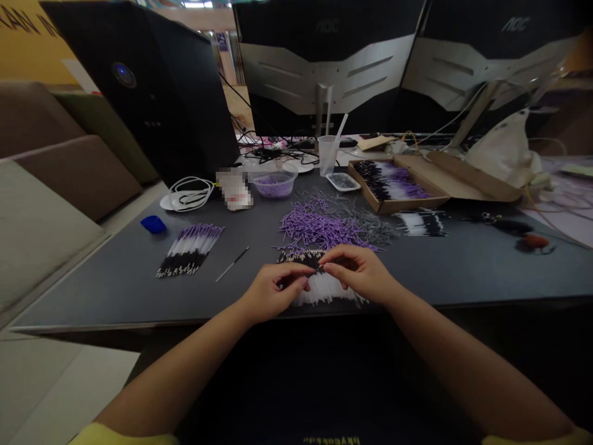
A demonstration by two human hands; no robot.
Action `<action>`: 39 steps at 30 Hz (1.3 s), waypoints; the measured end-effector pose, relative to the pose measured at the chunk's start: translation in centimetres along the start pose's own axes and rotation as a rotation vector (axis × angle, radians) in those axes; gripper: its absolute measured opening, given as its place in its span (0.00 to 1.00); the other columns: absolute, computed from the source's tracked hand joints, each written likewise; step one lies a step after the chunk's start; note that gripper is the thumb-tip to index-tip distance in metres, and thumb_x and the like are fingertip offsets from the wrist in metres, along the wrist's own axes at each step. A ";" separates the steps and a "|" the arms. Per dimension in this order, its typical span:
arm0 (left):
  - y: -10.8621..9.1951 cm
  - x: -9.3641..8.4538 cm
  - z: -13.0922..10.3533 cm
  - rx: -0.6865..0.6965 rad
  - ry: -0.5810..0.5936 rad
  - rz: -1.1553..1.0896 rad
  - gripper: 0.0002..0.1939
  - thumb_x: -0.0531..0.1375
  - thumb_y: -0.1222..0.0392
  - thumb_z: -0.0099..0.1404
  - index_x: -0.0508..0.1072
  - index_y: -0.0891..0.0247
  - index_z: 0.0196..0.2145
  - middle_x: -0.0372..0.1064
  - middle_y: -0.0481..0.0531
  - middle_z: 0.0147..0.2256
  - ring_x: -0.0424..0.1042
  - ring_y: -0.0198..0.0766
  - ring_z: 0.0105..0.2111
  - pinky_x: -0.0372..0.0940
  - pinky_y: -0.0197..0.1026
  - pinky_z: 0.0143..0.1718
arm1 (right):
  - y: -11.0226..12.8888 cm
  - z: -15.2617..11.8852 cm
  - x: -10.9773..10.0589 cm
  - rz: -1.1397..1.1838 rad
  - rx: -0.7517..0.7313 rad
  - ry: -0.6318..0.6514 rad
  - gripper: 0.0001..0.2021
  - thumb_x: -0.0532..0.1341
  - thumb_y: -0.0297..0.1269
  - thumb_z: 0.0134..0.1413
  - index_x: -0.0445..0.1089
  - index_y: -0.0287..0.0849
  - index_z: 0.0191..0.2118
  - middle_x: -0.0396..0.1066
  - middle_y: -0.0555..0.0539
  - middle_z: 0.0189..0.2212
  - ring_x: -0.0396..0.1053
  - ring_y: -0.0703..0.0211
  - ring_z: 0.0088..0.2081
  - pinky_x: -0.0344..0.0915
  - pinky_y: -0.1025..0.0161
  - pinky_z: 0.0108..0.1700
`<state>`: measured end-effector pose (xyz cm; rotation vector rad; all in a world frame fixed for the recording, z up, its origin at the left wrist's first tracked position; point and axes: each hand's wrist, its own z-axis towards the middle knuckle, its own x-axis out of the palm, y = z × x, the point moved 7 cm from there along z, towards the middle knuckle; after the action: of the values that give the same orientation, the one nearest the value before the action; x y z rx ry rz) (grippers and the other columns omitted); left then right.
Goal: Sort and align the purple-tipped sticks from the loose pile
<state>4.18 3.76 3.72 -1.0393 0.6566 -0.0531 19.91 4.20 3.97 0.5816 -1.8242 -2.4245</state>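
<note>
My left hand point(278, 289) and my right hand point(359, 270) meet near the table's front edge. Between their pinched fingertips is a thin dark stick point(316, 271), partly hidden by the fingers. Under and behind them lies a row of black-and-white sticks point(327, 289). Just beyond is a pile of purple pieces point(319, 225), with grey pieces point(377, 227) heaped at its right. To the left, one black-and-grey stick point(232, 264) lies alone, and farther left is a bundle of purple, white and black sticks point(191, 249).
An open cardboard box point(407, 205) of similar sticks stands at the back right. Behind the piles are a plastic tub point(275, 185), a cup point(327, 154) and a small tray point(343, 181). A blue object point(153, 224) lies left. Monitors point(324, 62) and a computer case point(152, 93) stand behind.
</note>
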 end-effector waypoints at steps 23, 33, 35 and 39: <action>4.2 -5.1 0.7 -0.269 -0.597 -0.789 0.12 0.65 0.63 0.54 0.65 0.58 0.34 0.71 0.45 0.30 0.73 0.35 0.31 0.72 0.42 0.35 | -0.1 0.4 -1.7 -0.185 0.032 -0.033 0.07 0.63 0.40 0.51 0.72 0.41 0.31 0.65 0.52 0.20 0.59 0.68 0.21 0.57 0.68 0.22; 4.0 -15.8 2.6 -0.214 -0.637 0.086 0.17 0.59 0.54 0.59 0.74 0.62 0.44 0.70 0.48 0.28 0.70 0.33 0.27 0.68 0.39 0.34 | -0.6 0.7 -2.3 -0.078 0.080 -0.021 0.09 0.61 0.41 0.53 0.70 0.40 0.31 0.69 0.50 0.25 0.61 0.68 0.20 0.60 0.68 0.22; 6.0 -17.1 3.6 -0.344 -0.464 0.386 0.17 0.60 0.54 0.56 0.76 0.62 0.43 0.72 0.49 0.27 0.70 0.36 0.26 0.66 0.39 0.32 | -0.7 0.8 -2.2 -0.071 0.090 -0.013 0.09 0.61 0.41 0.54 0.69 0.41 0.31 0.69 0.50 0.25 0.61 0.68 0.20 0.60 0.69 0.22; 10.0 -18.0 4.6 -0.493 -0.150 0.842 0.20 0.58 0.60 0.53 0.76 0.63 0.45 0.74 0.54 0.32 0.72 0.45 0.34 0.65 0.41 0.39 | -0.9 0.9 -2.2 -0.086 0.109 -0.003 0.08 0.61 0.40 0.54 0.69 0.40 0.32 0.69 0.50 0.25 0.62 0.68 0.20 0.60 0.68 0.22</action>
<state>-10.54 18.76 5.74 -1.1425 0.9491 0.9502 21.80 5.85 3.95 0.6782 -1.9825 -2.3908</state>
